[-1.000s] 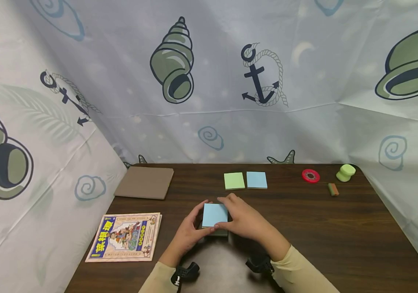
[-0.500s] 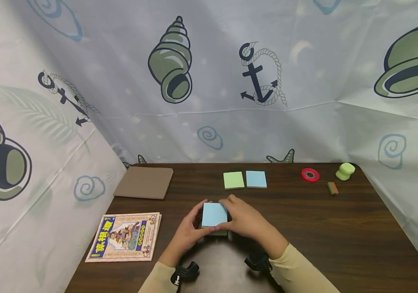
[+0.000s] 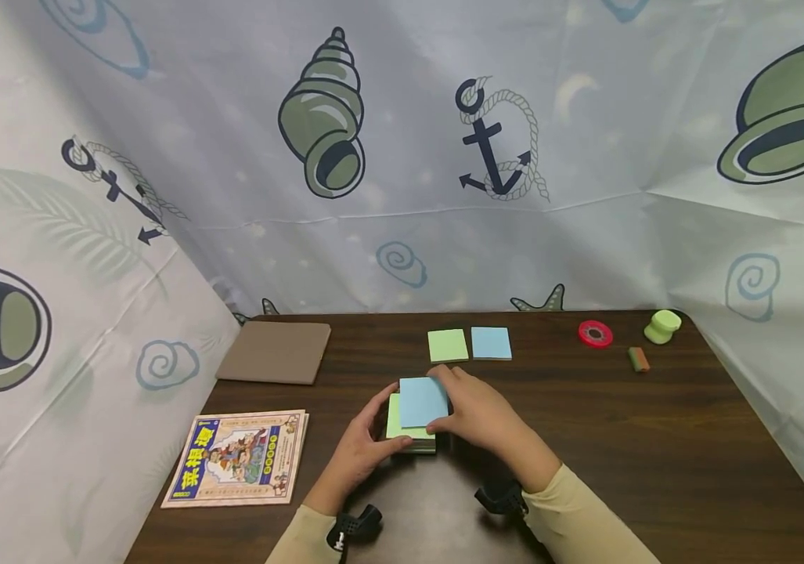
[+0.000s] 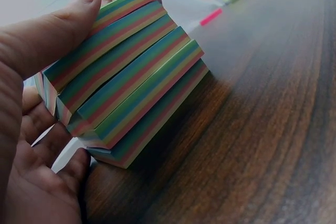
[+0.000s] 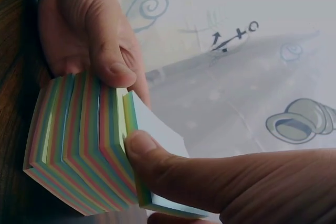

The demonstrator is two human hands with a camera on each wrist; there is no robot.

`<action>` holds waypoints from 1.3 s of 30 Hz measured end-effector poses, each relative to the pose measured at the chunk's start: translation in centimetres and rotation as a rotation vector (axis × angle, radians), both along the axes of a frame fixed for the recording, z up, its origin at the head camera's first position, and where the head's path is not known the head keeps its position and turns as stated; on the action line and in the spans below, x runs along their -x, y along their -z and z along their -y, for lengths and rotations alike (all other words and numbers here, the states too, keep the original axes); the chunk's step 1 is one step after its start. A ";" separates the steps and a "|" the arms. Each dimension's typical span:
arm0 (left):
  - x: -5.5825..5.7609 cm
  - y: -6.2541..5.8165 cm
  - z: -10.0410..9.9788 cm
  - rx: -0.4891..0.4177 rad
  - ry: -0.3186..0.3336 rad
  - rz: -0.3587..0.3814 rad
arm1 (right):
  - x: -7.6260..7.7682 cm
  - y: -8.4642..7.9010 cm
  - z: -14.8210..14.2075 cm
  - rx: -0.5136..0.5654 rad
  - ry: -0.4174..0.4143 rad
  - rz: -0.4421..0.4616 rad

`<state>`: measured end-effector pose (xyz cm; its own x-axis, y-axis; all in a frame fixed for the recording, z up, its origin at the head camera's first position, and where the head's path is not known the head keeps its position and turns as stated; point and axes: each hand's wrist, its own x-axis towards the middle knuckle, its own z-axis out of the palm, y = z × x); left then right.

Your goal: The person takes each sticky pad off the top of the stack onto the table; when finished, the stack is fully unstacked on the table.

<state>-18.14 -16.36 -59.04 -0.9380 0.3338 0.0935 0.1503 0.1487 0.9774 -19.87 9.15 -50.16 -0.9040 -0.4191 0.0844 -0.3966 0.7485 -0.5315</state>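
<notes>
A tall stack of sticky note pads (image 3: 394,423) stands on the table in front of me, its sides striped in several colours in both wrist views. My left hand (image 3: 362,446) grips the stack, with the thumb along its near side and fingers round the left. My right hand (image 3: 486,415) pinches the uppermost sticky note pad (image 3: 423,403), which has a light blue top, between thumb and fingers. This pad sits shifted right and back from the stack, baring a strip of light green below it. In the right wrist view a narrow gap shows beside the blue pad (image 5: 163,127).
Behind the hands lie a green sticky note pad (image 3: 448,345) and a blue one (image 3: 491,343). Left are a brown board (image 3: 275,352) and a booklet (image 3: 236,458). A red disc (image 3: 595,334), a green knob-shaped object (image 3: 662,327) and a small two-coloured block (image 3: 639,359) lie back right.
My right hand has lifted the blue-topped pad and shifted it right and back, uncovering light green on the stack. My left hand keeps its grip.
</notes>
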 end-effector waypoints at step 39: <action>0.2 0.3 0.1 -0.014 0.032 -0.055 | 2.8 -1.9 -6.6 0.370 0.184 -0.005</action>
